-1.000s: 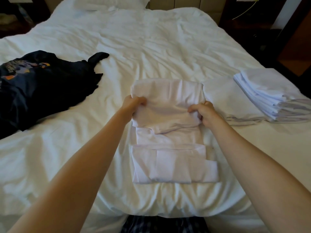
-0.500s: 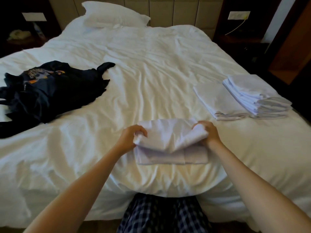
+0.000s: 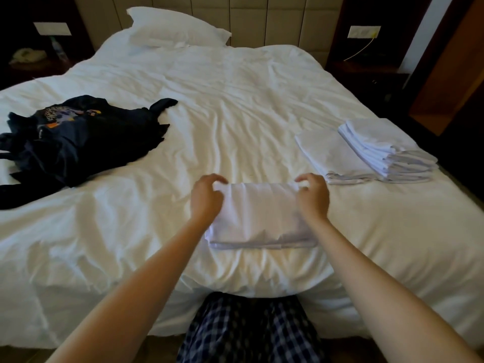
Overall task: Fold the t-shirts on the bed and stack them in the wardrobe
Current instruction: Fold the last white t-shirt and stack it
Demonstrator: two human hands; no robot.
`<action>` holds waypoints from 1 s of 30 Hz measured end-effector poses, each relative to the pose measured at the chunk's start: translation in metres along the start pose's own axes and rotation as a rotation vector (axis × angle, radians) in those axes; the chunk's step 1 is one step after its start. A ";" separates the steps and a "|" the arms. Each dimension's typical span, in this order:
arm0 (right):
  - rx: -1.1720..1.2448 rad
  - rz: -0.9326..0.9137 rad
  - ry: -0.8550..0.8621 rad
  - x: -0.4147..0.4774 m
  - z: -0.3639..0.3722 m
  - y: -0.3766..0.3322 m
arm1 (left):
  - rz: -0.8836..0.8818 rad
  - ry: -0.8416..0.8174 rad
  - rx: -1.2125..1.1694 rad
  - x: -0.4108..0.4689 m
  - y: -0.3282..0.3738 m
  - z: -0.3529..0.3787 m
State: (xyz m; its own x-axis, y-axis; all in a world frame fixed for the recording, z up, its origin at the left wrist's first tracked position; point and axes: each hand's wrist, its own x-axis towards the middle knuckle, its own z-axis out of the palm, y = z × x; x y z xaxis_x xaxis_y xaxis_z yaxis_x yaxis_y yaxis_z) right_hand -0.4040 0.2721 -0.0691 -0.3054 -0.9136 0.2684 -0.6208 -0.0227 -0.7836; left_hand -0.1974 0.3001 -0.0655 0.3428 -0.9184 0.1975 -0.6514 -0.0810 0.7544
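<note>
A folded white cotton t-shirt (image 3: pixel 259 218) lies flat as a neat rectangle on the wide bed with a rumpled white duvet (image 3: pixel 235 113), close to the bed's near edge and straight in front of the person. The left hand (image 3: pixel 205 197) sits at the shirt's far left corner, fingers curled down and pinched together with the thumb on the cloth; the right hand (image 3: pixel 313 197) does the same at the far right corner, so both hands grip the far edge, one at each end. Both bare forearms reach in over the shirt's near corners. To the right of this shirt and a little farther off stands a stack of folded white t-shirts (image 3: pixel 387 150), with a single flat folded white garment (image 3: pixel 322 150) touching the stack's left side. Well to the left of the shirt sprawls a crumpled dark navy t-shirt with a coloured print (image 3: pixel 78 137), unfolded. Far beyond the shirt, a plump white pillow (image 3: pixel 175 27) rests against a padded beige headboard (image 3: pixel 275 19). Just nearer than the shirt, below the bed's edge, blue-and-white checked trousers (image 3: pixel 248 334) show.
</note>
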 end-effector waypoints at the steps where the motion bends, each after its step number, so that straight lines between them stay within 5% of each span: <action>1: -0.024 -0.068 -0.055 -0.002 0.009 -0.009 | 0.048 -0.001 -0.003 -0.003 0.012 0.009; 5: -0.315 -0.336 -0.345 -0.019 0.043 -0.023 | 0.186 -0.152 0.156 -0.014 0.036 0.051; 9: -0.551 -0.200 -0.611 -0.034 0.055 0.012 | 0.157 -0.346 0.467 -0.022 -0.016 0.068; 12: -0.636 -0.157 -0.570 -0.031 0.054 0.028 | 0.241 -0.355 0.610 -0.016 -0.051 0.055; 18: -0.657 0.046 -0.510 -0.017 0.053 0.029 | 0.131 -0.392 0.602 -0.009 -0.056 0.040; 24: -0.323 0.128 -0.353 -0.012 0.031 0.050 | 0.000 -0.374 0.459 -0.013 -0.061 0.035; 30: 0.037 0.415 -0.280 -0.007 0.011 0.050 | -0.445 -0.134 -0.268 -0.015 -0.050 0.016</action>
State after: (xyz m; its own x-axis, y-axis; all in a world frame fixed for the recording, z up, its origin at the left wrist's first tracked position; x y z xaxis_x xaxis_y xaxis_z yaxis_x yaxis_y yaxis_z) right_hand -0.4246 0.2731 -0.1166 -0.3127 -0.9224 -0.2265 -0.4602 0.3558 -0.8134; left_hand -0.1805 0.3115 -0.1161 0.4456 -0.8606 -0.2467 -0.2609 -0.3885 0.8837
